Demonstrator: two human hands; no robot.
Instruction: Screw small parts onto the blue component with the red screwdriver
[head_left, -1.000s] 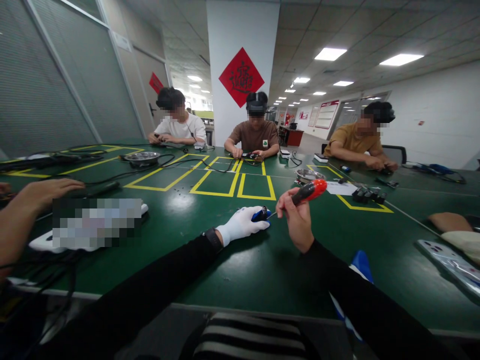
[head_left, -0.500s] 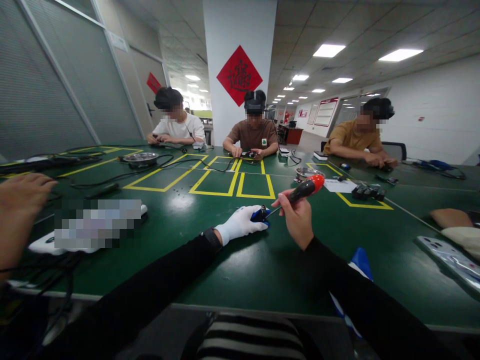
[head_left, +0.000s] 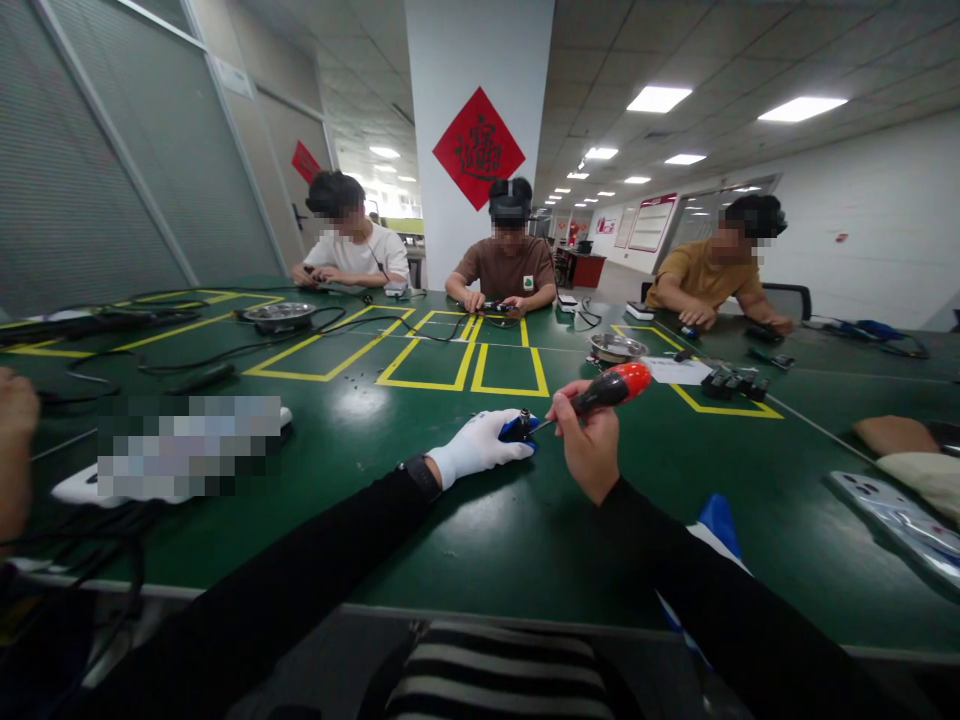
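Observation:
My left hand (head_left: 484,441), in a white glove with blue fingertips, is closed around a small black part (head_left: 519,426) with a metal stub on top. Most of that part is hidden by the glove. My bare right hand (head_left: 589,440) grips a screwdriver (head_left: 613,387) with a red and black handle. Its shaft slants down to the left, and the tip is at the black part; whether it touches cannot be made out. Under my right forearm lies a white and blue glove (head_left: 721,528).
On the green table (head_left: 420,550) are a white power strip (head_left: 75,488), partly blurred, black cables, metal bowls (head_left: 618,348), black parts (head_left: 735,383) on the right and a clear plastic case (head_left: 896,525). Three people sit opposite. Another person's hand (head_left: 15,410) shows at the left edge.
The other person's hand at the left has drawn back toward the edge. My screwdriver handle has tipped slightly lower. At the far right, a co-worker's hands have moved apart.

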